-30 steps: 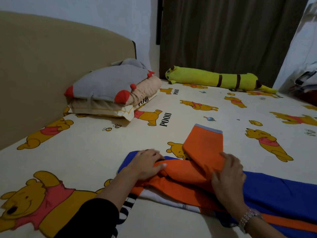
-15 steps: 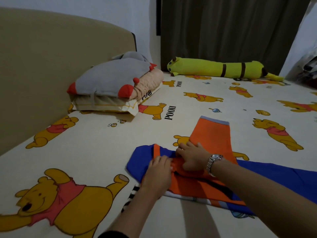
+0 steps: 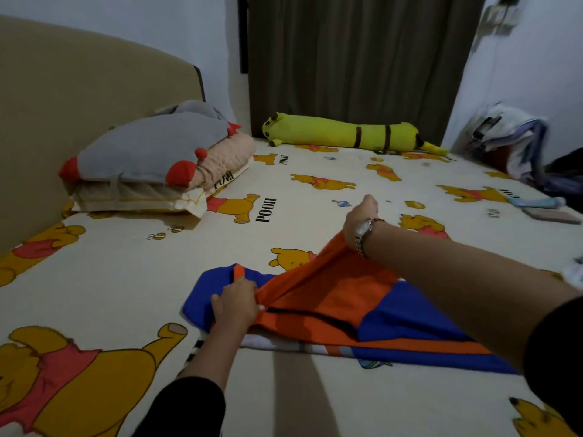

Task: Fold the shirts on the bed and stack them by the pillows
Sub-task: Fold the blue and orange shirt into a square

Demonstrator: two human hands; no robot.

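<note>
Head view: my two hands work one shirt.
Shirt [image 3: 388, 323]: blue and orange, flat on the bed [image 3: 284, 389], well short of the pillows [image 3: 151, 162].
My left hand [image 3: 235, 305]: fingers pinch the orange fold.
My right hand [image 3: 359, 220]: fingers curled round the lifted orange sleeve.

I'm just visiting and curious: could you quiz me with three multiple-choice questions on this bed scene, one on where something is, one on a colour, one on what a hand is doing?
1. Where does the long yellow plush toy lie?
A. on the pillows
B. at the far edge of the bed, before the curtain
C. under the shirt

2. Which colours has the shirt being folded?
A. blue and orange
B. green and white
C. all black

3. What does the right hand do?
A. rests flat on the bed
B. grips the orange sleeve and lifts it
C. holds a pillow

Answers: 1 B, it lies along the dark curtain. 2 A, blue body with orange sleeve. 3 B, the orange cloth rises to the hand.
</note>
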